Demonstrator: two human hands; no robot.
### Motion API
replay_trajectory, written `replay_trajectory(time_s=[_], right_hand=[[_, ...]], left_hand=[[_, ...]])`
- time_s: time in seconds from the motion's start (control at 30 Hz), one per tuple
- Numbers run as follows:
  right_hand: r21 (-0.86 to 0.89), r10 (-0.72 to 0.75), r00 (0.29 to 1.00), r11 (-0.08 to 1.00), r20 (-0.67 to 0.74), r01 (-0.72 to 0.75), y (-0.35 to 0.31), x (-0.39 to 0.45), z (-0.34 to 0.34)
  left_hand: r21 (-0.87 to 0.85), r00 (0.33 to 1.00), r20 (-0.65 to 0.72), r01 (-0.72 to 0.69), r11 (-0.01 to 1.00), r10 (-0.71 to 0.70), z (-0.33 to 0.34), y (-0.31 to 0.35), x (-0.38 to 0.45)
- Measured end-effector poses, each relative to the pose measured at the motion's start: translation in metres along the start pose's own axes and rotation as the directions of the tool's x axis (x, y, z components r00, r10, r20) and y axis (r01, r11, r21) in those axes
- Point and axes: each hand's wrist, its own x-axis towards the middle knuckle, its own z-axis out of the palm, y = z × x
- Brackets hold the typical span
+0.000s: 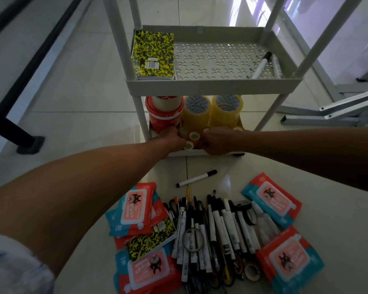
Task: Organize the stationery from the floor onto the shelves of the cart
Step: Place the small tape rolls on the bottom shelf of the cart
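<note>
Both hands down at the front edge of the cart's bottom shelf (208,154), among small tape rolls (194,137). Left hand (172,138) curled, apparently pinching one small roll; right hand (216,141) curled too, though whether gripping anything cannot be told. Small rolls: light, rigid, smooth-sided, prone to rolling; best pinched across the rim or through the core. Behind them, toward the shelf's back, yellow packing tape stacks (210,112) and a red tub (164,115), crowding the space. Middle shelf (212,84) directly overhead, limiting reach; notebook (153,55) at its left edge, markers (263,64) at its right. Still on the floor: heap of pens (212,232), one loose marker (196,178), wipe packs (272,198), soft and slippery.
</note>
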Motion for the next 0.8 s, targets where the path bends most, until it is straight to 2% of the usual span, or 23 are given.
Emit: replay_trajectory(time_s=[0.13, 0.27, 0.37, 0.53, 0.63, 0.8], right_hand=[[-0.015, -0.008, 1.000, 1.000, 0.011, 0.008, -0.001, -0.001, -0.005], [0.059, -0.008, 0.996, 0.998, -0.085, 0.014, -0.003, -0.002, -0.015], [0.117, 0.005, 0.995, 0.993, -0.099, 0.007, -0.001, -0.004, -0.023], [0.130, 0.002, 0.986, 0.991, -0.166, 0.020, 0.005, -0.009, -0.029], [0.098, -0.032, 0.994, 0.994, -0.107, 0.042, 0.007, -0.011, -0.028], [-0.007, -0.044, 0.996, 0.999, 0.075, 0.044, -0.004, -0.005, -0.015]], left_hand=[[-0.019, 1.000, -0.005, 0.002, 1.000, -0.002, -0.002, 0.002, -0.002], [-0.037, 1.000, -0.004, -0.008, 0.999, 0.008, -0.001, 0.006, -0.006], [-0.017, 0.999, -0.039, -0.016, 1.000, 0.015, -0.003, 0.008, -0.007], [0.014, 0.999, -0.038, -0.024, 1.000, 0.025, -0.007, 0.011, -0.011], [0.017, 1.000, -0.017, -0.022, 1.000, 0.022, -0.006, 0.012, -0.013], [0.055, 0.999, -0.036, -0.031, 0.998, 0.033, -0.005, 0.020, -0.017]])
